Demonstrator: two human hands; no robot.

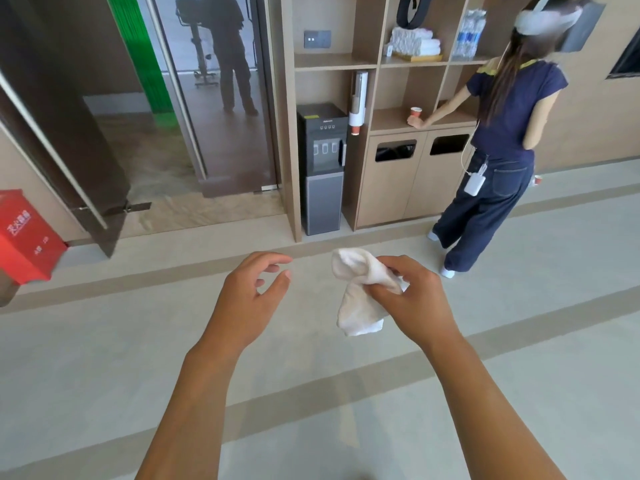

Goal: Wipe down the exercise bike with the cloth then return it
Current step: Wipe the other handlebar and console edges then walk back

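Observation:
A crumpled white cloth [358, 292] hangs in front of me over the pale floor. My right hand [412, 299] grips it near its middle, fingers curled round the fabric. Just left of the cloth, my left hand [252, 292] hovers with its fingers loosely spread and holds nothing. A stack of folded white towels [415, 41] lies on a tray in the wooden shelf unit ahead. An exercise bike shows only as a dim shape [199, 46] behind the glass door at the far left.
A person in dark blue [502, 133] stands at the shelf unit on the right. A water dispenser [322, 168] and two bin openings [422, 148] sit below the shelves. A red box [24, 237] stands at the left wall beside an open dark door [69, 133].

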